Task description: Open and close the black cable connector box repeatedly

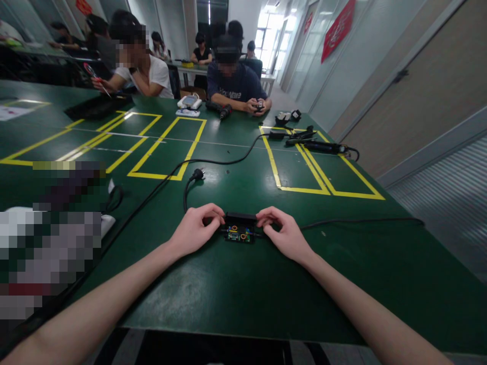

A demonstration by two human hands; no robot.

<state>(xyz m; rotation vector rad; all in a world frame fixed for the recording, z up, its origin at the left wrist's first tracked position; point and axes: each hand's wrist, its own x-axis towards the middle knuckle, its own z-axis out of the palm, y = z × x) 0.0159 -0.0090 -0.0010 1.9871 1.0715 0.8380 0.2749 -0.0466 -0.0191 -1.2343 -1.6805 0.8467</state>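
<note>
A small black power adapter [239, 226] lies opened on the green table [236, 289], its green circuit board showing. My left hand [197, 228] grips its left end with curled fingers. My right hand [283, 230] pinches its right end, where a black cable [361, 221] runs off to the right. Another black cord with a plug [196, 175] lies just beyond my hands.
Yellow tape rectangles [167, 147] mark the tabletop. Black tools and adapters [319, 146] lie at the far right. Two people sit across the table handling small items; others sit behind them. A blurred patch covers things at my left. A wall runs along the right.
</note>
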